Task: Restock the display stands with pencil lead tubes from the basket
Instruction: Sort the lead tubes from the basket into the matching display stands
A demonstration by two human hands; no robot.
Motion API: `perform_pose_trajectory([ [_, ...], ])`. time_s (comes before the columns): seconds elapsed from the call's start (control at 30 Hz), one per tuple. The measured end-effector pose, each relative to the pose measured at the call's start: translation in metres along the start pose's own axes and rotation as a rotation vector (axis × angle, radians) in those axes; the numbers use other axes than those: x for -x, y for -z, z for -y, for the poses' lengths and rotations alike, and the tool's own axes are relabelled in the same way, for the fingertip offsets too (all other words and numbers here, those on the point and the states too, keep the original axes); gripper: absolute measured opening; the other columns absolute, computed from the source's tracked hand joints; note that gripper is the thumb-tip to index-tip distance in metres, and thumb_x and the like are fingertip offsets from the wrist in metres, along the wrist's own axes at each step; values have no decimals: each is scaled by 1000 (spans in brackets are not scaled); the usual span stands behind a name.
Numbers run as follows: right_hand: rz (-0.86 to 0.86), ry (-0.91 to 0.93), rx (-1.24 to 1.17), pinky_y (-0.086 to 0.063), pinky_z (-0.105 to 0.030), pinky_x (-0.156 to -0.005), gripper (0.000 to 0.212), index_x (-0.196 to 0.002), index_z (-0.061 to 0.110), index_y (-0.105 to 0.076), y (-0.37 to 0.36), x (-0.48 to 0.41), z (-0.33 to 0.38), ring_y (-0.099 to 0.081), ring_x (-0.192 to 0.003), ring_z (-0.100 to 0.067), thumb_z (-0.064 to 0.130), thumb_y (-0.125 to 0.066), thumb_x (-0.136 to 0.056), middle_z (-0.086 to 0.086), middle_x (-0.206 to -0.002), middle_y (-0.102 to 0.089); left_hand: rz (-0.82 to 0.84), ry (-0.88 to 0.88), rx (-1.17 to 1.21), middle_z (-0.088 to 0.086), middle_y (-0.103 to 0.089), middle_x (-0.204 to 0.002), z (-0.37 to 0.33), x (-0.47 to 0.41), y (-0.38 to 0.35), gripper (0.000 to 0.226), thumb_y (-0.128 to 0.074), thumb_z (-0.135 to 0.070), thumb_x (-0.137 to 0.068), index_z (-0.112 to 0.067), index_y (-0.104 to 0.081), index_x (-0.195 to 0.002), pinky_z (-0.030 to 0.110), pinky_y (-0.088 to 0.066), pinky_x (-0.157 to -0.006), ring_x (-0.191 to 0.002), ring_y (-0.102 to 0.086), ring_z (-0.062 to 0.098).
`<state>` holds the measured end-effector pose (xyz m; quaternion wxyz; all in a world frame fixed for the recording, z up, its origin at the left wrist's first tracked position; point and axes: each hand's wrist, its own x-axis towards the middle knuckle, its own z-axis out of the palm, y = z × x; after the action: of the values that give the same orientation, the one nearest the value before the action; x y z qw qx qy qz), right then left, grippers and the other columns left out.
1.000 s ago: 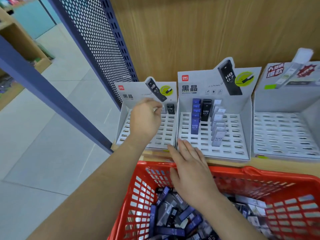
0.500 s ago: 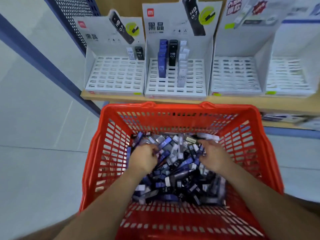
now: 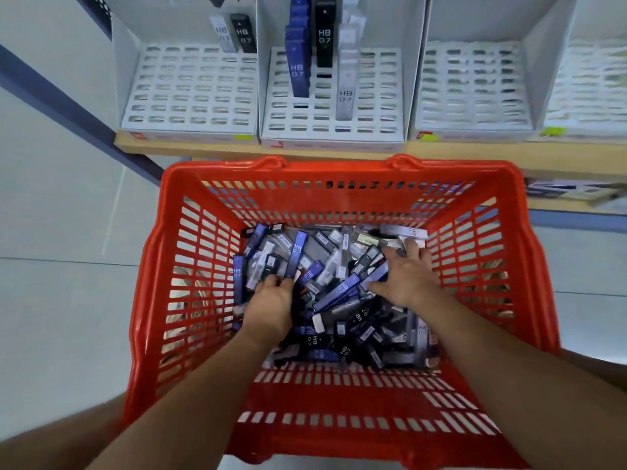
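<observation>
Two hands in red plastic basket (image 3: 339, 169): left hand (image 3: 271, 308) curls fingers (image 3: 273, 283), grip unclear, against slim blue tube (image 3: 296, 254) pointing toward far wall; right hand (image 3: 405, 279) fingers splayed

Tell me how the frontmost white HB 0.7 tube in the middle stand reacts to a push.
The tall white plastic tube stands on end, so it may tip. Its base sits in a slot of the white cardboard stand, likely resisting sliding. It looks rigid and light.

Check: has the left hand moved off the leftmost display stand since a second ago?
Yes. The left hand dropped from the leftmost display stand into the red basket, onto the lead tubes.
</observation>
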<state>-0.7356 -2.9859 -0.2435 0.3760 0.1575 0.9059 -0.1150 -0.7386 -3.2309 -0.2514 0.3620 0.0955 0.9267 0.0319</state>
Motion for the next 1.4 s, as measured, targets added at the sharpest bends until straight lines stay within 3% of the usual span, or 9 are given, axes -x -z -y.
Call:
perform_pose_trajectory([
  [0.17, 14, 18, 143, -45, -48, -98, 84, -141, 16, -41, -5, 11, 3, -30, -132, -30, 75, -53, -82, -5, -141, -32, 61, -30, -162, 14, -42, -135, -1, 1, -3, 37, -52, -8, -91, -12, -47, -127, 43, -46, -94, -123, -44, 34],
  [0.43, 195, 211, 317, -28, -61, -105, 92, -148, 25, -34, -6, 31, 17, -18, -141, -35, 83, -48, -77, -5, -151, -32, 96, -29, -18, 12, -45, -130, 9, -4, -6, 51, -51, -55, -90, -19, -54, -126, 44, -44, -99, -119, -46, 32],
  [0.57, 269, 349, 450, -25, -53, -104, 71, -138, 27, -48, -16, 43, 27, -34, -131, -26, 69, -61, -81, -1, -136, -49, 198, -73, -37, 12, -33, -132, 2, 3, -11, 58, -64, -49, -83, -19, -43, -128, 48, -39, -102, -121, -39, 37],
  [0.73, 280, 431, 476, -28, -48, -103, 51, -128, 21, -56, -26, 53, 25, -49, -120, -27, 52, -64, -89, -2, -124, -59, 78, -87, -159, 18, -36, -133, -9, 13, -11, 44, -62, -20, -88, -13, -47, -128, 42, -49, -94, -105, -58, 36],
  [0.93, 270, 355, -11, -43, -33, -84, 52, -129, 12, -51, 0, 50, 14, -55, -109, -24, 48, -62, -93, -7, -125, -57, -110, 84, 110, 8, -67, -93, 5, 20, 25, 17, -64, -28, -81, -14, -64, -90, 29, -51, -67, -81, -63, 24],
  [1.0, 279, 319, -295, -40, -29, -89, 55, -131, 12, -49, 15, 50, 15, -54, -112, -19, 46, -65, -91, 1, -122, -55, -168, 165, 376, 6, -67, -74, 8, 23, 44, 13, -65, -24, -80, -12, -63, -77, 29, -49, -59, -70, -61, 23],
  [1.07, 344, 258, -674, -43, -36, -99, 53, -129, 9, -49, 25, 51, 17, -60, -106, -19, 40, -68, -90, -1, -118, -63, -157, 209, 808, 5, -68, -71, 9, 29, 67, 5, -66, -13, -81, -12, -70, -81, 34, -56, -68, -64, -63, 21],
  [1.13, 401, 247, -986, -51, -40, -83, 30, -113, 10, -55, 36, 56, 23, -67, -86, -20, 27, -67, -93, -7, -95, -71, -76, 191, 1124, 6, -68, -75, 6, 41, 93, 13, -62, -1, -85, -9, -71, -85, 31, -59, -70, -59, -65, 14],
  [1.4, 466, 250, -1304, -56, -32, -58, 17, -107, 6, -61, 75, 83, 60, -69, -76, -26, 2, -61, -91, -19, -102, -72, 23, -68, 1114, 5, -64, -58, -16, 72, 145, 22, -52, 7, -84, -2, -72, -90, 21, -47, -49, -55, -58, 13],
])
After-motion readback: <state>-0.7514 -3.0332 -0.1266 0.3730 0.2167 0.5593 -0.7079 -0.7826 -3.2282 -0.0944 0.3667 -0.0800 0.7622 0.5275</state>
